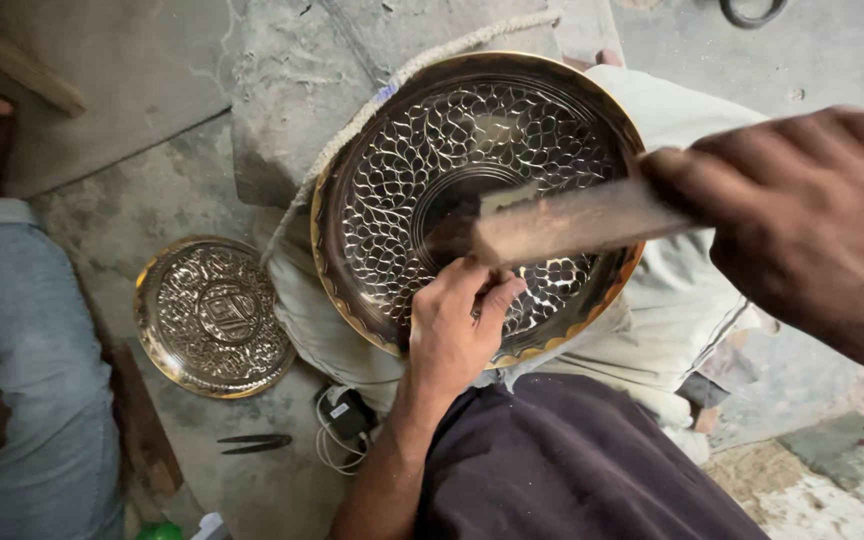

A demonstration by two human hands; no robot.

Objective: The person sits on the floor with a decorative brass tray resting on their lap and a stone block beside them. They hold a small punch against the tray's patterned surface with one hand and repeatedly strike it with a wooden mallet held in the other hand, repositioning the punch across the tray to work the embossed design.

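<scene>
A large round brass plate [392, 170] with an engraved leaf-net pattern rests on a pale cloth cushion [672, 300] in front of me. My left hand [457, 325] sits on the plate's near rim, fingers pinched on a small tool against the metal; the tool itself is hardly visible. My right hand [812, 220], close to the camera at the right, grips a flat wooden stick [562, 222] that stretches left over the plate's centre and looks blurred.
A smaller engraved brass plate [214, 315] lies on the stone floor to the left. Dark tweezers-like pincers [255, 443] and a coiled white cable with a black block [345, 420] lie near my knee. Another person's denim-clad leg [47, 370] is at far left.
</scene>
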